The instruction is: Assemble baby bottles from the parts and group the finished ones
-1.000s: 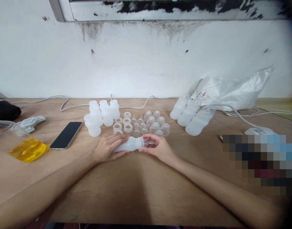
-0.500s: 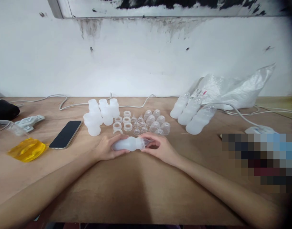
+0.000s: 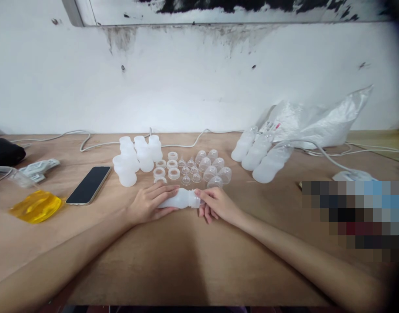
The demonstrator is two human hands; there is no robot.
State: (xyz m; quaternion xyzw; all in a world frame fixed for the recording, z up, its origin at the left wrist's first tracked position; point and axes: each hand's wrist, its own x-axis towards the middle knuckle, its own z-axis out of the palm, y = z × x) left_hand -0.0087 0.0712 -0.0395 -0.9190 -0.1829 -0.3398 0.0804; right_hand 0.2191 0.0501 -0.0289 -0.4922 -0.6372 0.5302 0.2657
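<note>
A frosted white baby bottle (image 3: 181,198) lies on its side, low over the table, with its ringed neck to the right. My left hand (image 3: 150,203) is wrapped round its base. At the neck end, my right hand (image 3: 217,204) grips the collar between thumb and fingers, its other fingers curled below; the teat tip is mostly hidden by this hand. Just beyond the bottle are several clear screw rings (image 3: 173,174), several clear teats (image 3: 186,179) and several domed clear caps (image 3: 224,174).
Several open frosted bottles (image 3: 127,178) stand at the back left, beside a phone (image 3: 88,185). A yellow liquid-filled container (image 3: 38,206) lies farther left. Three capped bottles (image 3: 266,171) and a clear plastic bag (image 3: 323,126) are at the back right. A white cable (image 3: 199,141) runs behind.
My right hand has shifted from round the teat to the collar, its lower fingers now curled beneath. My left hand has come farther over the bottle. The camera view shifted slightly.
</note>
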